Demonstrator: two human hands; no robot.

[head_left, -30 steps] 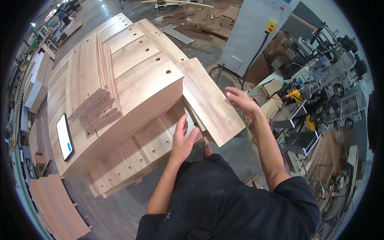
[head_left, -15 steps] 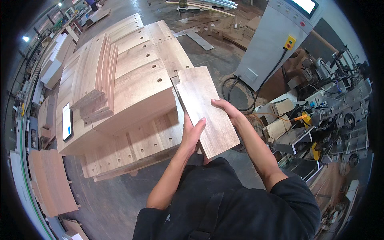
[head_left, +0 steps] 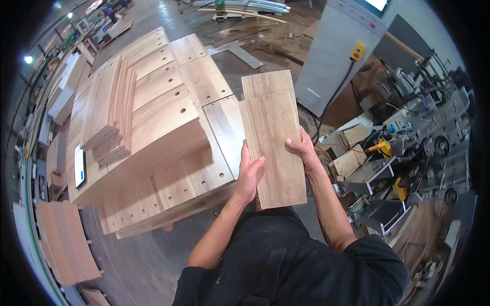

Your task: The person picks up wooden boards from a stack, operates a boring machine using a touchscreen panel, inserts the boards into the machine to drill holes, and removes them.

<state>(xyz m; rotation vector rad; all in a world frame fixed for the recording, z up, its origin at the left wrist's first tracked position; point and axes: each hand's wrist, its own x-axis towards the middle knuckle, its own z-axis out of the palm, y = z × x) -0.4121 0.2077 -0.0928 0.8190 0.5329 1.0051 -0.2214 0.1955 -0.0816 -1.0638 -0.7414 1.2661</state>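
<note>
I hold a pair of flat rectangular wooden boards (head_left: 278, 176) in front of my body, one lying over the other. The lower board (head_left: 266, 82) juts out past the far end of the upper one. My left hand (head_left: 247, 179) grips the left edge, thumb on top and fingers hidden beneath. On the opposite edge my right hand (head_left: 306, 154) is closed the same way, its thumb resting on the upper face. To the left is a large stack of wooden panels (head_left: 158, 115) with round holes along their edges. Several narrow boards (head_left: 109, 102) lie piled on it.
A phone (head_left: 79, 166) lies on the stack's near left corner. Beyond my right hand rise a grey control cabinet (head_left: 332, 56) with a hanging cable and machinery (head_left: 434, 137). More boards (head_left: 69, 242) sit low at the left. Scrap wood (head_left: 293, 43) litters the floor at the back.
Both hands have turned the boards from a slant to nearly straight ahead and shifted them slightly right of the stack. My grip stays on both edges. The whole view has shifted a little.
</note>
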